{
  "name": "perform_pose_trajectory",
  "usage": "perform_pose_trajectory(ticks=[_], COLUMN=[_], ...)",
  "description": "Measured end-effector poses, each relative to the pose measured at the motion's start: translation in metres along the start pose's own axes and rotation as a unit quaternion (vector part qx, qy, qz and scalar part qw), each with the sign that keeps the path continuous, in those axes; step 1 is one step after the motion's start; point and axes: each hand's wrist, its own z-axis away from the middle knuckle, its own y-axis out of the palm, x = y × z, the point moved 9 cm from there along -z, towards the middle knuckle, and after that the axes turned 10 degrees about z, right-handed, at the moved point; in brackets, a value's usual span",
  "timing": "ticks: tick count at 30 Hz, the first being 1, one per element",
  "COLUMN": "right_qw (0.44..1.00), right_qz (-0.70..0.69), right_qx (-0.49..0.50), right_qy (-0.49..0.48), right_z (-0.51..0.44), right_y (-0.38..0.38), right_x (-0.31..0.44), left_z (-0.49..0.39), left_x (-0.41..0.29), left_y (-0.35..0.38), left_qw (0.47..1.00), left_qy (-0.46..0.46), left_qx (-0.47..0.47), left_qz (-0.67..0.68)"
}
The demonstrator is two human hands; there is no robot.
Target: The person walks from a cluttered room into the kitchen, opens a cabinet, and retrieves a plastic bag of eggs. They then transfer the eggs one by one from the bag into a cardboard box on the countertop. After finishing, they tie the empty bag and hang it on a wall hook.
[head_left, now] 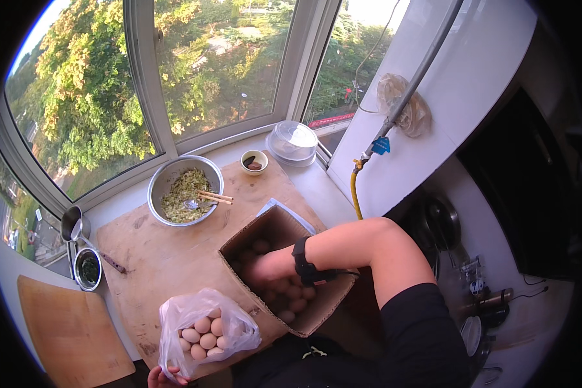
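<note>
My right hand (259, 270) reaches down into an open cardboard box (325, 309) that holds several brown eggs (298, 305). Its fingers are lost in the shadow inside, so whether they hold an egg is unclear. A black strap with a small device (308, 271) is on that wrist. At the lower edge of the view, my left hand (164, 377) pinches the rim of a thin translucent plastic bag (242, 334). Several light-brown eggs (207, 340) lie inside the bag, which rests on a large wooden board (174, 262) left of the box.
A metal bowl (154, 199) of chopped filling, with chopsticks (217, 196) in it, stands near the window. A small bowl (254, 162) and a clear plastic cover (292, 140) sit behind. Left are a ladle (99, 252), a dish of dark greens (88, 269) and a wooden panel (72, 330).
</note>
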Motion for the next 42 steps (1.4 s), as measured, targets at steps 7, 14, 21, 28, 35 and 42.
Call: perform_pose_trajectory(ticks=[7,14,21,28,35,42], right_qw=[0.957,0.932,0.929,0.906,0.917,0.975], right_qz=[-0.269,-0.353,-0.32,-0.355,-0.317,0.003], right_qx=[0.106,0.078,-0.177,-0.223,-0.213,-0.203], right_qy=[0.009,0.027,0.059,0.057,0.113,0.094], right_z=[0.019,0.024,0.002,-0.039,-0.04,-0.034], right_y=[0.033,0.026,-0.037,-0.021,-0.013,-0.029], right_x=[0.004,-0.002,-0.04,-0.062,-0.08,-0.078], left_z=[0.008,0.004,0.003,-0.008,-0.018,-0.028], left_x=[0.007,0.003,-0.002,0.001,0.002,-0.012], left_y=[0.003,0.003,-0.004,-0.009,0.016,0.03], left_qw=[1.0,1.0,0.998,0.998,0.998,0.999], left_qy=[0.007,0.005,-0.014,0.033,0.005,-0.03], left_qx=[-0.025,-0.026,-0.05,-0.054,-0.025,0.003], left_qz=[0.011,-0.002,-0.022,-0.027,0.053,0.043])
